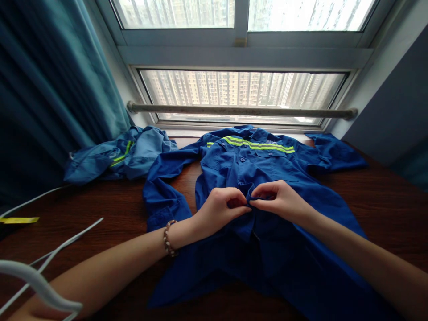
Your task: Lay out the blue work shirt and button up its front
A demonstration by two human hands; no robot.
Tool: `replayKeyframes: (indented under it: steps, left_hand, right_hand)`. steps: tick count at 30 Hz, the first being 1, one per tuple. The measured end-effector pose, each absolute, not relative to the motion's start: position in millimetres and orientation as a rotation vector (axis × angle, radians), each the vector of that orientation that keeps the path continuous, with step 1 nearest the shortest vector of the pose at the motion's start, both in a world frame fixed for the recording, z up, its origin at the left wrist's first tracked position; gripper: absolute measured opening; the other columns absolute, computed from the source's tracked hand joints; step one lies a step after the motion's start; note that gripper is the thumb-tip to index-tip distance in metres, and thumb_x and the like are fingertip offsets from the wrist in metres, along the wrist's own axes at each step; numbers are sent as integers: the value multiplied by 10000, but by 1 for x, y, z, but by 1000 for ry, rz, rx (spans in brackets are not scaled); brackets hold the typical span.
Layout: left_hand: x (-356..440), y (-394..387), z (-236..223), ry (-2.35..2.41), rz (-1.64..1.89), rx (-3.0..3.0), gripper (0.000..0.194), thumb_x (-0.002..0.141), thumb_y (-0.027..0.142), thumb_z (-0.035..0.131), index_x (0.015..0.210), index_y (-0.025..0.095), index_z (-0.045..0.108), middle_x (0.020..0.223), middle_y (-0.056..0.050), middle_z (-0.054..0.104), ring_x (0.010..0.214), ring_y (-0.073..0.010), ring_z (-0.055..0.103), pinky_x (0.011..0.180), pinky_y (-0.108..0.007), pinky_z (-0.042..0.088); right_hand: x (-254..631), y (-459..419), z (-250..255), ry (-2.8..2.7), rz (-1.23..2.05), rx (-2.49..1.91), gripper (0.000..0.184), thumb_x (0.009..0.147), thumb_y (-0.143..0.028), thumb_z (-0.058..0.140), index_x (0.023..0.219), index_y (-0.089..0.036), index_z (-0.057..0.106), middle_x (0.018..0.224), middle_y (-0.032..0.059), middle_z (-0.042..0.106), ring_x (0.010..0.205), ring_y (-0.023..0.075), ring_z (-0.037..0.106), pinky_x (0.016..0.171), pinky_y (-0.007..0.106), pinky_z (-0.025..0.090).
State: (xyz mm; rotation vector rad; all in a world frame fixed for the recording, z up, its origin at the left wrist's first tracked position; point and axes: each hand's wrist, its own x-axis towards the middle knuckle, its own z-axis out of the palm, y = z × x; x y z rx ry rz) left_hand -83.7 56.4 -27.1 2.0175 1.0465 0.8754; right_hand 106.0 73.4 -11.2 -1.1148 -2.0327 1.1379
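Note:
A dark blue work jacket [267, 169] with neon-yellow reflective stripes across its chest lies spread out, front up, on a dark wooden table [100, 209]. My left hand [219, 207] and my right hand [281, 198] meet at the middle of the jacket's front. Both are closed in a pinch on the two edges of the button placket. The fingertips nearly touch each other. My left wrist wears a beaded bracelet [169, 238].
A second, lighter blue jacket [123, 156] lies crumpled at the back left beside a teal curtain [50, 89]. A white hanger [40, 281] and a white cable sit at the near left. A window with a metal rail [240, 109] runs behind the table.

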Motion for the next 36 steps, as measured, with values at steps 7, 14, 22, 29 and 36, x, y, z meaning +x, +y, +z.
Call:
replayKeyframes:
  steps: [7,14,22,29,36]
  left_hand:
    - [-83,56,-31,1103,844,1726,157,694,287,640,724,132,637,666,-10,640,615,-118,579,557,-194,440]
    - [-78,58,-25,1026,737,1314,185,652,261,682,726,105,616,626,-18,655,593,-127,615,611,-241,498]
    - [-77,54,-24,1026,785,1258,229,633,282,701,719,115,570,662,-32,675,672,-170,652,653,-281,516]
    - [-79,53,-29,1030,875,1376,168,658,253,674,704,128,571,663,-18,664,663,-161,645,651,-273,517]
    - [-84,57,-37,1052,937,1446,124,660,230,652,705,134,588,680,-14,656,670,-160,635,640,-266,510]
  right_hand:
    - [105,72,-14,-2102,992,-1141,129,716,-258,615,748,-152,682,665,11,623,626,137,535,550,220,375]
    - [105,71,-15,-2135,869,-1051,95,710,-262,651,747,-182,687,755,21,620,690,146,554,606,234,400]
    - [103,68,-18,-2082,882,-1025,106,724,-169,600,767,-198,692,752,19,629,697,156,580,643,242,432]
    - [97,61,-19,-1990,883,-1059,92,698,-169,610,785,-180,639,725,0,632,670,153,578,621,232,441]
    - [94,56,-10,-1896,1032,-1054,182,792,-280,536,857,-195,684,816,28,668,750,186,612,662,248,464]
